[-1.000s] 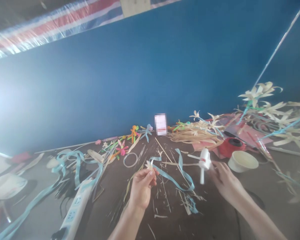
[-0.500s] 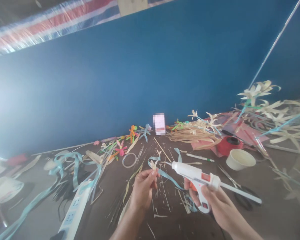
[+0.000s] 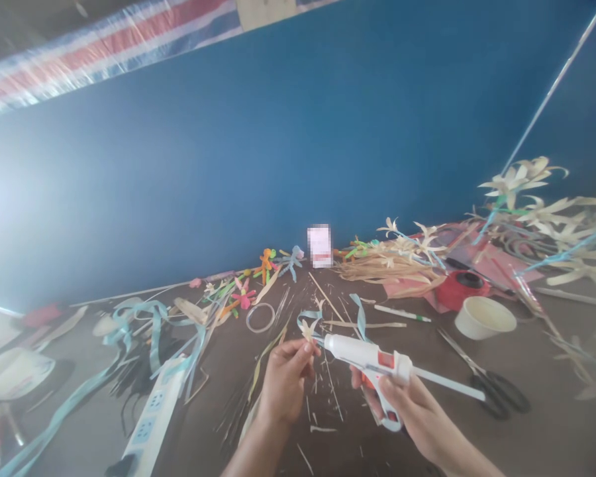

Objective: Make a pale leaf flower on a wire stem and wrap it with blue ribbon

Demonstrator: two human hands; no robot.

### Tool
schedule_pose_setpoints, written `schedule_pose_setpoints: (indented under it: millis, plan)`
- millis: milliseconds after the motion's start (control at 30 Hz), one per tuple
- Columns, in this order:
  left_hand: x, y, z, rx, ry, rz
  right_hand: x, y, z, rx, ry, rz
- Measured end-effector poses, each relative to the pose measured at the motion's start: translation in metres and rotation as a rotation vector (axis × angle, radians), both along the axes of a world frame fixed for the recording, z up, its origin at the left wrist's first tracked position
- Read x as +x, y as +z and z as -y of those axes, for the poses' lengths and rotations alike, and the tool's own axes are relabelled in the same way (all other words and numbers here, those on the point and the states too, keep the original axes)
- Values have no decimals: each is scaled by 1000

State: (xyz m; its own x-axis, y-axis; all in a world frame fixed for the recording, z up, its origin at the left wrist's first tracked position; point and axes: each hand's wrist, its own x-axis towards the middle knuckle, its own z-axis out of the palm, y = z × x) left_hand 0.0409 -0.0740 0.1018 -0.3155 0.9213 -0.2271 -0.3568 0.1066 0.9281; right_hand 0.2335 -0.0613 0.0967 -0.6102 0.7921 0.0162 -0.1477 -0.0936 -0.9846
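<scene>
White glue gun with a red patch on its side, any marking there too blurred to read; pale glue stick jutting from the back. Handle gripped tight in the right hand, low over the brown surface, nozzle almost at a small pale straw flower. Flower pinched between thumb and fingertips of the left hand. Pixelated, unreadable card against the blue wall. Scissors and white cup off to the right.

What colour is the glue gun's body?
The glue gun is white with a red side patch, best in the head view.
</scene>
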Motion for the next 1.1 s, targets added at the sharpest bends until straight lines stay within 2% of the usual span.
schedule_pose_setpoints:
  millis: [567,1100]
  plan:
    - [-1,1,1,-15,-2,11,4,-6,2,-45,-17,24]
    - [-2,0,2,-10,-19,16,7,-2,1,-11,-22,42]
